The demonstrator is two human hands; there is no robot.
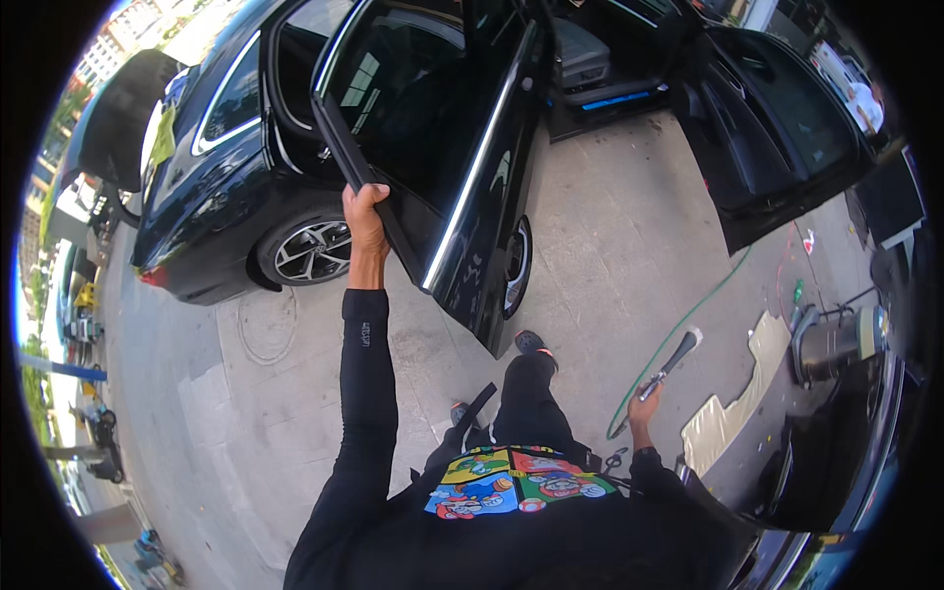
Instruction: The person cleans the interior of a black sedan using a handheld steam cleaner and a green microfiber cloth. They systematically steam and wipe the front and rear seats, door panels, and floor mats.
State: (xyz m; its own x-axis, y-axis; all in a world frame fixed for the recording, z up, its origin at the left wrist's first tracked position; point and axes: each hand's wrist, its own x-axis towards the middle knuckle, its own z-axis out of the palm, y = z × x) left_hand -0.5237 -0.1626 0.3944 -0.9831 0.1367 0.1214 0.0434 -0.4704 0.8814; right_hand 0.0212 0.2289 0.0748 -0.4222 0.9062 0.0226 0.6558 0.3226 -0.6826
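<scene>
My left hand is closed around the dark window-frame edge of a black car's open rear door, my arm stretched forward. A chrome strip runs along this door, and its door handle faces right. Low on my right side, my right hand grips an air cleaning gun with a dark flared nozzle pointing up and away from me. A green air hose loops beside the gun and runs off under the open front door.
The rear wheel lies left of the door. A yellow-green cloth rests near the raised trunk lid. At right are a vacuum canister, a beige sheet on the pavement and another dark car. A person is farther off.
</scene>
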